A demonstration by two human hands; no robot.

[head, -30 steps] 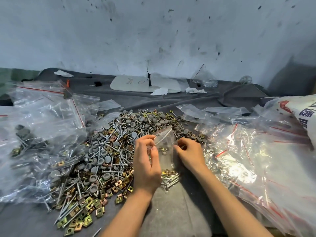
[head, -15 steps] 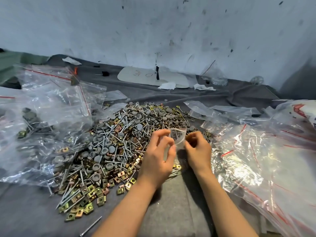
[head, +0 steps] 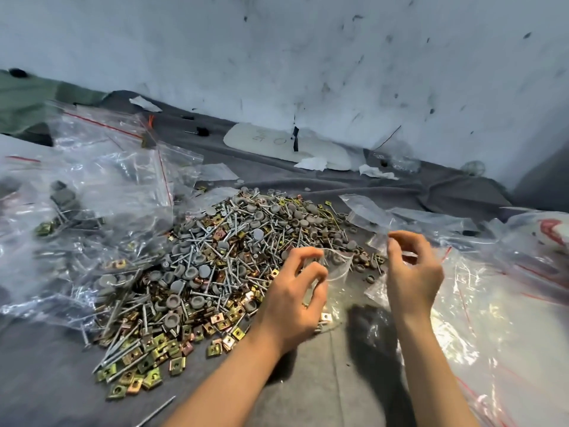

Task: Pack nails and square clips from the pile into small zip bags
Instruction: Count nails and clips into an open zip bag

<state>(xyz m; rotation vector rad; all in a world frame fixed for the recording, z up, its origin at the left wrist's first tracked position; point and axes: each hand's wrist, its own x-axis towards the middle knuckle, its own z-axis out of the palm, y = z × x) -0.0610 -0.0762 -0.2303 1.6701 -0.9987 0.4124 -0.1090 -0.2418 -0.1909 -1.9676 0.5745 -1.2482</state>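
The left hand point(head: 292, 300) pinches a small clear plastic zip bag point(head: 337, 268) at four o'clock of the pile of silver nails and brass square clips point(head: 215, 257). The right hand point(head: 412, 272) has its fingers curled, and I cannot tell what they hold.

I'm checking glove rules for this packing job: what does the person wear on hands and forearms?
Nothing visible: the left hand and right hand are ungloved, and both forearms are uncovered to the frame's edge, with no sleeve, watch or wristband showing.

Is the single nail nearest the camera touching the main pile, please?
No, that nail lies alone on the grey cloth, well apart from the pile.
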